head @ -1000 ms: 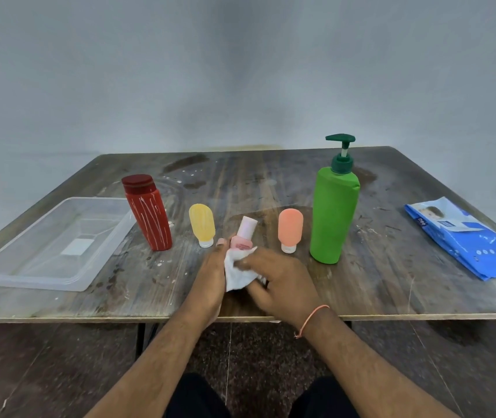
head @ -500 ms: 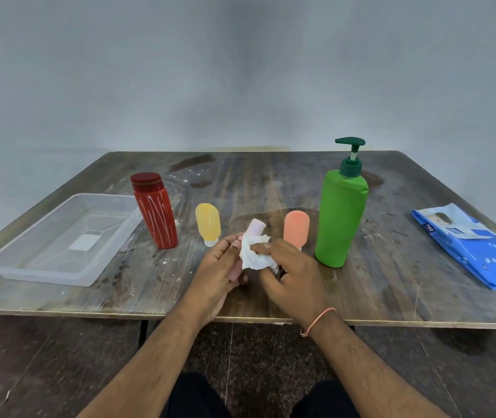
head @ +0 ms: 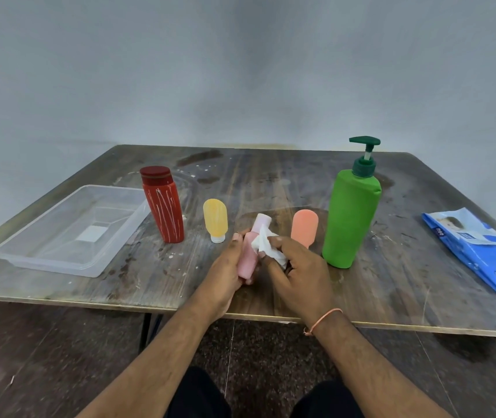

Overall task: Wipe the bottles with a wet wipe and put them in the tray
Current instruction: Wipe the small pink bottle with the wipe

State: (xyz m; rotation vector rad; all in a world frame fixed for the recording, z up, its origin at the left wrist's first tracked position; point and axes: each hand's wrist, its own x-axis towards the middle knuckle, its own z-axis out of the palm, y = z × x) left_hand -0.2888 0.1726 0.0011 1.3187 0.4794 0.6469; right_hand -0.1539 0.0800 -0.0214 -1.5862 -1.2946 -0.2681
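Note:
My left hand (head: 225, 267) grips a small pink bottle (head: 248, 256), tilted with its pale cap pointing up and away, just above the table's near edge. My right hand (head: 298, 267) presses a crumpled white wet wipe (head: 266, 244) against the bottle's upper side. Standing on the table are a red bottle (head: 163, 206), a small yellow bottle (head: 215, 220), a small orange bottle (head: 304, 226) and a tall green pump bottle (head: 351, 218). A clear plastic tray (head: 29, 254) with nothing in it sits at the left.
A blue pack of wet wipes (head: 479, 251) lies at the right edge of the worn wooden table (head: 271, 182). A grey wall stands close behind the table. Dark floor shows below the near edge.
Both hands lifted the pink bottle and wipe up and slightly away. More of the bottle's pink body now shows below the wipe, which has shifted toward the cap.

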